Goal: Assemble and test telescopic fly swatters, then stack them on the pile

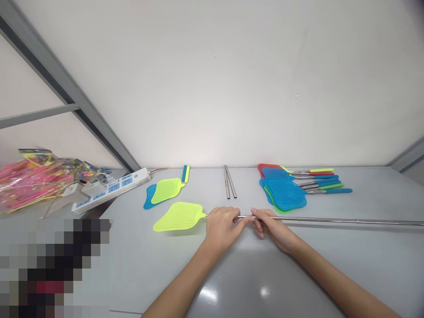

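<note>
- i see the yellow swatter head over the desk, on the end of a long metal rod.
- my left hand has its fingers wrapped round the rod beside the head.
- my right hand pinches it between its fingers.
- beyond lie metal tubes and colored swatters.

Bare hands and bare forearms

The left hand and the right hand are ungloved, with slender fingers and slim thumbs. Across the back of the left hand, the knuckles make a row of low, rounded bumps. The left forearm and right forearm are uncovered as far as they show, smooth in outline, and broaden gradually away from narrower wrists.
</note>
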Demonstrator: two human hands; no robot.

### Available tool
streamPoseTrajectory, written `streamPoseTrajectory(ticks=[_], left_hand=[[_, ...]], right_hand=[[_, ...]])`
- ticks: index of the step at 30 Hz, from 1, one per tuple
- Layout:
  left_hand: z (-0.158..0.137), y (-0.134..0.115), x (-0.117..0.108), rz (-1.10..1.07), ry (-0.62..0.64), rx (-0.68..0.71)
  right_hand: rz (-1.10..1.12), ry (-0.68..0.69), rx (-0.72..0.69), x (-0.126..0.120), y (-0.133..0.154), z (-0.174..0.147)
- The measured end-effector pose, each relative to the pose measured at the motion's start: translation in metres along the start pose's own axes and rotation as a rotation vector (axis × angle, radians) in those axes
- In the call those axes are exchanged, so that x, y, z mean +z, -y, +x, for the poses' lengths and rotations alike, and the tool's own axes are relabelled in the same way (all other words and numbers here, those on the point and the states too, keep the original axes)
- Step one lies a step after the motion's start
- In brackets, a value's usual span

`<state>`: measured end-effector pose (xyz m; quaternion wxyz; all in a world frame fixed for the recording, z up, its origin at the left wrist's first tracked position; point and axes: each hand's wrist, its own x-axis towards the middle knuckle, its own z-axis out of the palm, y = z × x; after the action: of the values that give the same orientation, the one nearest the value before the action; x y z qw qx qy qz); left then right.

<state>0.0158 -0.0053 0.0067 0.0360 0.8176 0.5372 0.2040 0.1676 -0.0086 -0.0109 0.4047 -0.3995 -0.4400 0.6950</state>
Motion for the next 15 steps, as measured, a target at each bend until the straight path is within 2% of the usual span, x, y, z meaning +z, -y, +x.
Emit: streamPoseTrajectory(ticks=[7, 15], left_hand=[[0.001, 0.003, -0.002, -0.012, -0.042, 0.001], [0.003, 0.007, -0.006, -0.021, -0.042, -0.021]], right_hand=[[0.131, 0.045, 0.027, -0.008, 0.000, -0.003], [0.129, -0.012, 0.090, -0.011, -0.002, 0.003]])
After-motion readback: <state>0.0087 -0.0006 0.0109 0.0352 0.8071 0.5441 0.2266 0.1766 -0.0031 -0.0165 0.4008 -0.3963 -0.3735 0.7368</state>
